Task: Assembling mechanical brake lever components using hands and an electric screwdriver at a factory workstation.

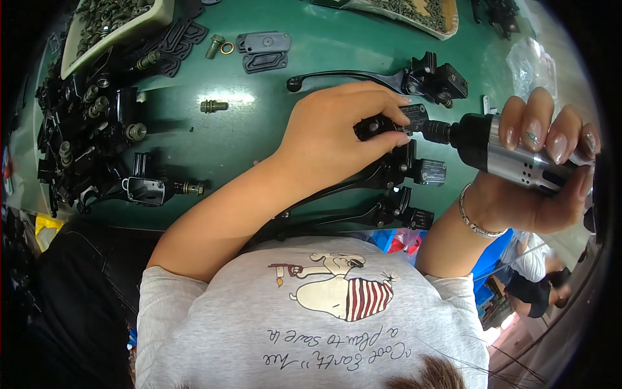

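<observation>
Works over a smooth green surface (220, 146). Grips a silver-and-black cylindrical power driver (500, 152) above the right edge, with the right hand (554, 139) curled around it. Pinches a black, boxy, hard-looking part (414, 115) inward from that edge, with the left hand (337, 123) nearly closed. Points the driver's black ribbed tip (435, 131) at it. Seems to be mid screw-driving, calling next for steady, square alignment.
</observation>
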A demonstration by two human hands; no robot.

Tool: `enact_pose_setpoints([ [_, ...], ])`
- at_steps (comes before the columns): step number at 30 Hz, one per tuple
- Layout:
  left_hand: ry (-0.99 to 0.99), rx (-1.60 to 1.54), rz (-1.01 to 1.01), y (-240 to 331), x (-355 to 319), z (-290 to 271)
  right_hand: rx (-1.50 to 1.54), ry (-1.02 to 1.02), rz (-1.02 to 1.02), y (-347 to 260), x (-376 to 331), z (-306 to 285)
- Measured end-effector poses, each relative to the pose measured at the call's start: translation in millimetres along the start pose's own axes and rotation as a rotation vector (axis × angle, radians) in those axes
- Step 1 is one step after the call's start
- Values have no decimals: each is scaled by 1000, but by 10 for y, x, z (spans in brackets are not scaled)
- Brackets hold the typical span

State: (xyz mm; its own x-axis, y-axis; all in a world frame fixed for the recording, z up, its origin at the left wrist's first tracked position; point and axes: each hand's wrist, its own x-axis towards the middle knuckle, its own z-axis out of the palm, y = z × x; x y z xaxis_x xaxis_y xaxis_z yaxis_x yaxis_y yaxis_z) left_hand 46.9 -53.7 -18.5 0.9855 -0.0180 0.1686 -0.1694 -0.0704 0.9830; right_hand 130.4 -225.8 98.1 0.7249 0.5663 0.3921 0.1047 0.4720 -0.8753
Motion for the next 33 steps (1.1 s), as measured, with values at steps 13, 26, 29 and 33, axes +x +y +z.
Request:
enact_pose_setpoints([
  [13, -13, -20, 45, -32, -4, 8, 17, -123, 13, 47, -30, -101],
  [26, -40, 239, 83, -62, -100, 100, -313, -203, 70, 22, -24, 109],
  [29, -30, 246, 145, -70, -128, 136, -354, -139, 88, 24, -57, 182],
  [33, -69, 228, 122, -60, -153, 134, -368, -149, 91, 30, -63, 221],
])
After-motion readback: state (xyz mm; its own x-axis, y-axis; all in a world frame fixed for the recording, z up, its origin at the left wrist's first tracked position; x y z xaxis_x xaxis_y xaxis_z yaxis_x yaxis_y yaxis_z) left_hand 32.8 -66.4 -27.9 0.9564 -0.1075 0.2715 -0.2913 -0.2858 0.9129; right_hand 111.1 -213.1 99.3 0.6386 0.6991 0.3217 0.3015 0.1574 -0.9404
